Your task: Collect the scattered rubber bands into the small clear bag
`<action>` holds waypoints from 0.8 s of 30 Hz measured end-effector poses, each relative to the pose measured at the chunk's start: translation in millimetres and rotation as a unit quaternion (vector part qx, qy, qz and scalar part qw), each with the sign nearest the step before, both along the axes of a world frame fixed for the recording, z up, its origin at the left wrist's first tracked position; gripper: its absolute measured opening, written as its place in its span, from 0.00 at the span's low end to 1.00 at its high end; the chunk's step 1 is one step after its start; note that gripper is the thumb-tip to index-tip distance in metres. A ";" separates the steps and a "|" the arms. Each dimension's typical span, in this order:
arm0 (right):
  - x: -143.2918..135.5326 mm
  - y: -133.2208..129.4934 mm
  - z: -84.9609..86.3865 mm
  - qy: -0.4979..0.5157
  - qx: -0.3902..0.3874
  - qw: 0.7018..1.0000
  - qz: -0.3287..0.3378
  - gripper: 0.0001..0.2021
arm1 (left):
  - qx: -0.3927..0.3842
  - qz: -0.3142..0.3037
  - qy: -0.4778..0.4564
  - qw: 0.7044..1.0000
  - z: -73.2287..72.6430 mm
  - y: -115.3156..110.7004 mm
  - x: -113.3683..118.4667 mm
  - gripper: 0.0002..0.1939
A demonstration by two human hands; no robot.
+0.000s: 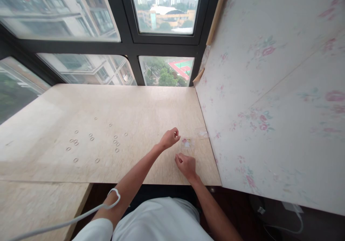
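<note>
A small clear plastic box [192, 144] with red, yellow and pale bits in it lies on the marble-look sill. Just to its left is my left hand [169, 139], its fingers curled in a pinch; what they hold, if anything, is too small to name. My right hand [186, 165] is closed on the near side of the box, thumb and fingers together, and I cannot make out anything between them. Several thin rings [97, 160] are scattered over the left part of the sill, apart from both hands.
Near the wall lies a clear plastic piece [201, 133], perhaps a lid. Floral wallpaper [250, 115] bounds the right side and dark window frames [167, 49] the back. A white cable [78, 217] loops over my left forearm. The sill [151, 108] ends at my body.
</note>
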State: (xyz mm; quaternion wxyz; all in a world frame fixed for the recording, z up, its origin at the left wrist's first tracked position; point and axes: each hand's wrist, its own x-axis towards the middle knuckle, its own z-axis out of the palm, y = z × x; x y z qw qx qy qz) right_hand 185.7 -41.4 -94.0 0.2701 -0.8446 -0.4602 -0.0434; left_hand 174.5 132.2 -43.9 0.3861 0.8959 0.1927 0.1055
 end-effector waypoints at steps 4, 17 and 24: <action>-0.2 0.0 -0.8 0.002 0.001 1.000 0.000 0.20 | 0.012 0.120 -0.030 0.992 -10.8 14.9 -35.9 0.21; -10.8 38.8 23.4 0.255 0.077 0.964 0.012 0.18 | 0.219 0.160 0.083 0.959 -37.5 -3.8 -146.2 0.28; -42.3 167.1 60.9 0.223 -0.082 0.957 0.167 0.14 | 0.229 0.116 0.061 0.964 -46.2 -2.2 -165.6 0.24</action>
